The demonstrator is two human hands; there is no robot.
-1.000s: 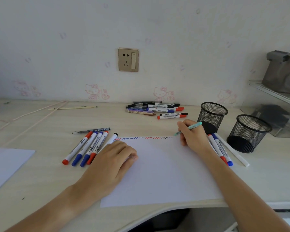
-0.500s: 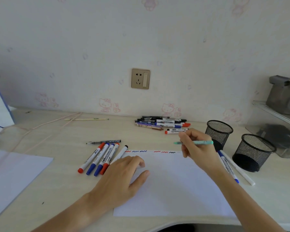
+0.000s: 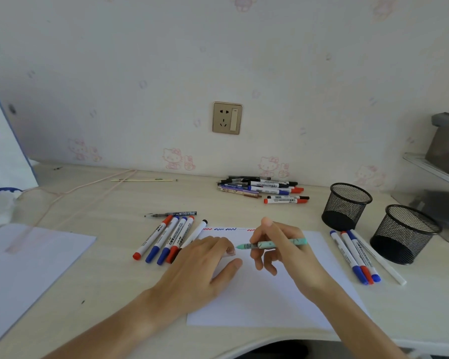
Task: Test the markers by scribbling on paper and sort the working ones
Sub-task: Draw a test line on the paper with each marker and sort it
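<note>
We hold the slim mint-green pen (image 3: 272, 244) in our right hand (image 3: 285, 251), fingers pinched around its middle, above the white paper sheet (image 3: 270, 294). Its long axis lies almost level, left to right, with the tip pointing left toward our left hand (image 3: 205, 265), which rests flat and relaxed on the sheet's left edge, holding nothing. The tip is just beside the left fingertips (image 3: 230, 251), so we judge this hand the nearer one to receive it.
</note>
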